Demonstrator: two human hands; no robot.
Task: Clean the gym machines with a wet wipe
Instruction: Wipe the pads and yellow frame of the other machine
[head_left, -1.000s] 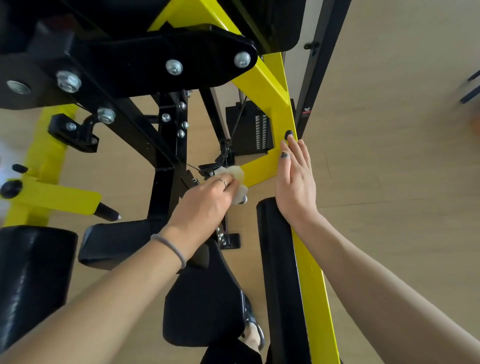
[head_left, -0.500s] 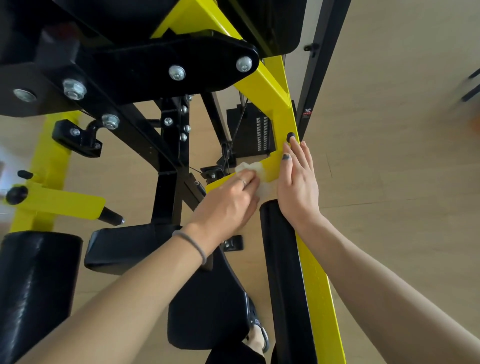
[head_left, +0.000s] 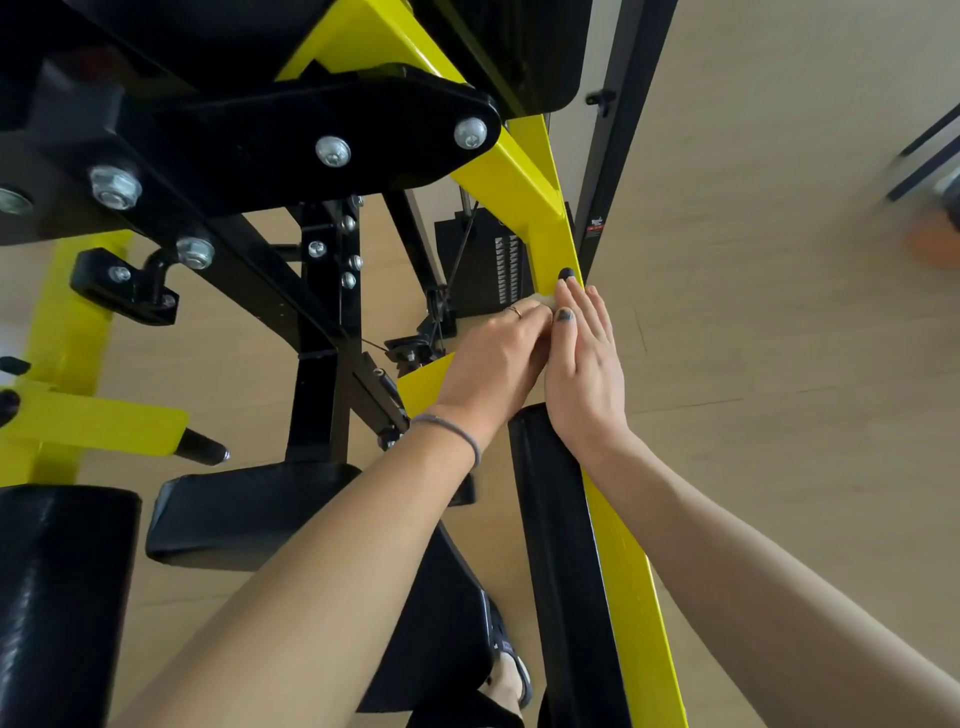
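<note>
Left hand: the left hand (head_left: 493, 358) has travelled up and to the right along the yellow frame (head_left: 524, 187) — a second ago it was working low, near the cable fittings; now it sits at the joint where the short yellow cross-piece (head_left: 423, 382) meets the main beam, touching the other hand.

Left grip: fingers curled over the wet wipe (head_left: 537, 300), pressing it onto the yellow paint; it is gripping the wipe, not hanging idle.

Wet wipe: almost wholly hidden under the left fingers — only a pale scrap shows at the fingertips, just below the black plug (head_left: 566, 272) in the beam. Earlier more of it was in sight, bunched in the hand.

Right hand: the right hand (head_left: 584, 364) has not moved; it lies flat on the beam, fingers straight and together, heel at the top of the black pad (head_left: 556, 519). Its grip is slack and holds nothing — it looks to be bracing.

What the change means: the lower cross-piece appears to have been passed over and the wiping has reached the main beam, so this is mid-task on one machine.

Likely next: my guess is the right hand must lift or slide for the wipe to reach the paint beneath it.

Still to do, as it looks: the black bracket with bolts (head_left: 332, 150), the seat pads (head_left: 244, 514) and the yellow parts at left (head_left: 93, 423).
</note>
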